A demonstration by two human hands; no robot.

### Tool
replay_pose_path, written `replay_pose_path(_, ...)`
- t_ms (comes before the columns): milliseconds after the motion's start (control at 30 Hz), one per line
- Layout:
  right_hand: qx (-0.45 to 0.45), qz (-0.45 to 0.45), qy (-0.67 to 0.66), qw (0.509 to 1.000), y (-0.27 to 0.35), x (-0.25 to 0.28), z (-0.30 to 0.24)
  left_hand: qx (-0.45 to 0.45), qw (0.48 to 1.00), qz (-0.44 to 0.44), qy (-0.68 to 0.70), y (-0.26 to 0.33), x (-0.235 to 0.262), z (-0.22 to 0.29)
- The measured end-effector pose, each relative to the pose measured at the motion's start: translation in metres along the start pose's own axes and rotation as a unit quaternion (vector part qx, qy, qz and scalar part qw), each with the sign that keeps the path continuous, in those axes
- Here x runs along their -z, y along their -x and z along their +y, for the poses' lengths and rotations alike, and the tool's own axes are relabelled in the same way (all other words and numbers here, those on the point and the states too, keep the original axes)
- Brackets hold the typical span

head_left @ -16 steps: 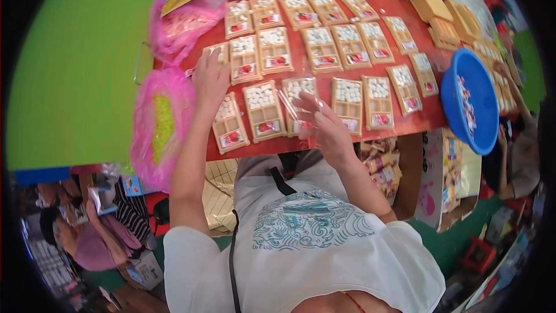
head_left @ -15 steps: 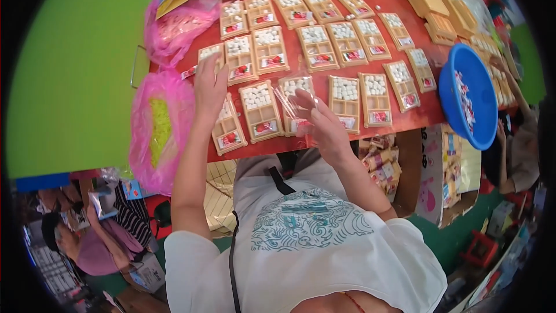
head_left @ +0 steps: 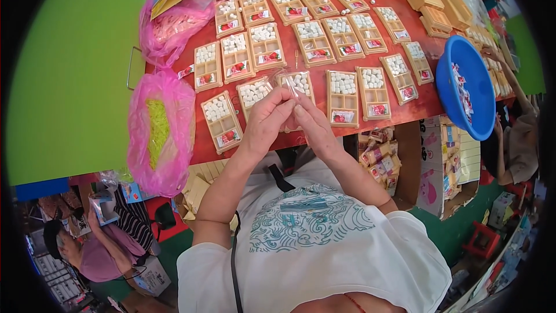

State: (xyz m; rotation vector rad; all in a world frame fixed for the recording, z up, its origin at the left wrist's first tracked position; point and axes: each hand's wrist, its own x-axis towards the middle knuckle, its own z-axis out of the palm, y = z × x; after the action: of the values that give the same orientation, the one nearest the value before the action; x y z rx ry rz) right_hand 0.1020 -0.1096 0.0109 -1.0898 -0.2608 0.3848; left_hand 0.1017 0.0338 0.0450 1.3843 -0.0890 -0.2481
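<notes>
My left hand [head_left: 267,122] and my right hand [head_left: 315,126] meet at the near edge of the red table. Their fingertips pinch a crinkled clear plastic film [head_left: 282,75], perhaps thin bags. Just beyond the fingers lies a tan compartment tray [head_left: 300,81] of white pellet-like pieces, its near part hidden by my hands. Another tray [head_left: 253,91] sits beside it, partly covered by my left hand. To the left, a tray [head_left: 222,122] shows white pieces in its far section and a red-and-white packet in its near one.
Several similar trays stand in rows across the red table [head_left: 191,133]. A blue basin [head_left: 472,117] of small packets is at the right. Pink bags [head_left: 136,156] hang at the left edge, one with yellow-green filling. Below stands a carton [head_left: 408,168] of packages. Other people work at both sides.
My left hand has left the tray at the far left and come right and nearer to join my right hand. Both hands now pinch the clear film.
</notes>
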Motion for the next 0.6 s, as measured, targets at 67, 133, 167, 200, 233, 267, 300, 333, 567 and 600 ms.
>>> replay_pose_path(67,0.002,0.001,-0.004,1.000,-0.002,-0.003,0.000,0.009,1.000,0.004,0.002,-0.001,0.003,0.000)
replay_pose_path(133,-0.021,0.016,-0.024,0.999,-0.002,-0.007,0.001,0.021,1.000,-0.009,0.006,0.000,0.008,-0.003)
replay_pose_path(167,-0.021,0.012,-0.024,0.999,-0.001,-0.007,0.003,0.019,1.000,-0.006,0.005,0.002,0.008,-0.003)
replay_pose_path(200,-0.025,-0.002,-0.019,1.000,-0.003,-0.005,0.007,0.014,1.000,0.004,0.007,0.003,0.008,-0.003)
replay_pose_path(233,-0.028,-0.016,-0.013,0.999,-0.004,-0.004,0.008,0.009,1.000,0.014,0.009,0.005,0.008,-0.002)
replay_pose_path(267,-0.024,-0.024,-0.013,0.999,-0.004,-0.005,0.009,0.003,1.000,0.019,0.005,0.006,0.006,-0.001)
replay_pose_path(300,-0.019,-0.007,0.003,1.000,-0.002,-0.006,0.009,0.000,1.000,0.026,0.015,0.006,0.002,-0.001)
replay_pose_path(333,-0.013,0.010,0.019,1.000,-0.001,-0.007,0.009,-0.003,0.999,0.032,0.025,0.007,-0.001,0.001)
replay_pose_path(567,0.036,-0.015,0.159,0.986,-0.012,-0.010,0.006,-0.016,0.998,0.052,0.038,0.008,0.011,0.004)
replay_pose_path(600,0.043,-0.028,0.166,0.985,-0.017,-0.010,0.006,-0.024,0.997,0.053,0.047,0.007,0.016,0.003)
